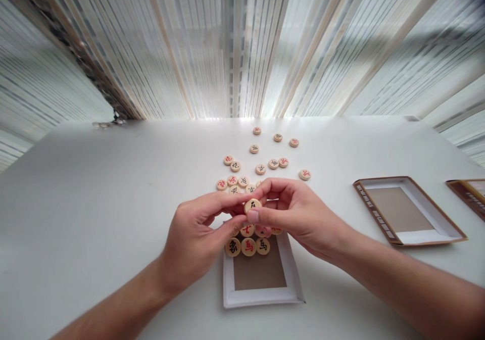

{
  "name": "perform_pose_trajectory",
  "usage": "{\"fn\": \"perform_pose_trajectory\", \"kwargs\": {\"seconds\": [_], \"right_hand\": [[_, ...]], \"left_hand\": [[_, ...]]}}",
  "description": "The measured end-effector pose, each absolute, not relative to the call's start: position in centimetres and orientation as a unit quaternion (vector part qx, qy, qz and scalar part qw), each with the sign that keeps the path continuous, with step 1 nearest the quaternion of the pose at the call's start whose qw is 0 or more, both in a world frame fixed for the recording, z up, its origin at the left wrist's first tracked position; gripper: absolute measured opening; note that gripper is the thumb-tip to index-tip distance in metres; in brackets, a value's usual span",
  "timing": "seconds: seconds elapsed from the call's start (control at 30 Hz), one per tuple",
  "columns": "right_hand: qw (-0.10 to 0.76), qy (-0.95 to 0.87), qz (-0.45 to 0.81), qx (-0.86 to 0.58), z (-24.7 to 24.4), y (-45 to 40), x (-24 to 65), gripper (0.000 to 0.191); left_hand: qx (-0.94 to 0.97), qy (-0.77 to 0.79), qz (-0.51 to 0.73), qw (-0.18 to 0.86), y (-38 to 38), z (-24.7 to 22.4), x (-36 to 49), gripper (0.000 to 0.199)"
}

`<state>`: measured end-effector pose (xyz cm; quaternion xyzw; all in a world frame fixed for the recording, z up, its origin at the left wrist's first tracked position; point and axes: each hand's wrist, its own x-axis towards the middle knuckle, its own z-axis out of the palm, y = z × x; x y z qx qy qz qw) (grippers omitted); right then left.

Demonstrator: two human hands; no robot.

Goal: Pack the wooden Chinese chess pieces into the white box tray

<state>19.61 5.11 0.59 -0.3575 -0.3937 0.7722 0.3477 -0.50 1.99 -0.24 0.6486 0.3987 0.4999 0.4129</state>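
Above a shallow white box (pixel 261 296), my left hand (pixel 200 229) and my right hand (pixel 291 211) meet around one round wooden piece (pixel 252 206) with a black character. The fingertips of both hands pinch it. Under my hands, the box holds several pieces in rows. Its nearest row shows a black-marked piece (pixel 232 247), a red-marked piece (pixel 248 247) and another black-marked piece (pixel 262 246). My fingers partly hide the rows behind. Brown board shows in the near part of the box.
Several loose pieces with red or black characters, among them one (pixel 304 174), lie beyond my hands on the white table (pixel 113 203). A brown-edged box lid (pixel 403 208) lies at the right, with another box (pixel 470 193) at the right edge. Striped curtains (pixel 242 47) hang behind.
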Motion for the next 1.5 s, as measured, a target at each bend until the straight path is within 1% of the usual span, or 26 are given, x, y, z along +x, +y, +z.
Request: {"fn": "perform_pose_trajectory", "kwargs": {"seconds": [0.17, 0.37, 0.6, 0.7, 0.9, 1.1, 1.33, 1.5], "right_hand": [[0.338, -0.415, 0.768, -0.351, 0.4, 5.2, 19.7, 0.036], [0.346, -0.436, 0.755, -0.345, 0.6, 5.1, 19.8, 0.034], [0.335, -0.447, 0.753, -0.347, 0.8, 5.0, 19.7, 0.037], [0.329, -0.440, 0.760, -0.348, 1.0, 5.0, 19.8, 0.038], [0.323, -0.428, 0.774, -0.336, 1.5, 5.2, 19.9, 0.037], [0.320, -0.409, 0.793, -0.318, 1.4, 5.2, 20.2, 0.035], [0.311, -0.407, 0.796, -0.322, 1.3, 5.4, 20.3, 0.039], [0.306, -0.411, 0.796, -0.322, 1.2, 5.4, 20.3, 0.039]], "left_hand": [[0.667, 0.392, 0.491, 0.400, 1.9, -0.5, -0.7, 0.039], [0.666, 0.385, 0.482, 0.420, 2.1, -0.4, -0.8, 0.039], [0.640, 0.400, 0.481, 0.446, 2.1, -0.3, -0.6, 0.035], [0.636, 0.400, 0.488, 0.444, 2.1, -0.2, -0.6, 0.035], [0.626, 0.411, 0.496, 0.438, 2.1, -0.1, -0.7, 0.028], [0.596, 0.407, 0.502, 0.477, 1.9, 0.1, -0.7, 0.028], [0.565, 0.418, 0.507, 0.499, 2.1, 0.4, -0.6, 0.022], [0.559, 0.411, 0.511, 0.508, 2.1, 0.4, -0.6, 0.026]]}}
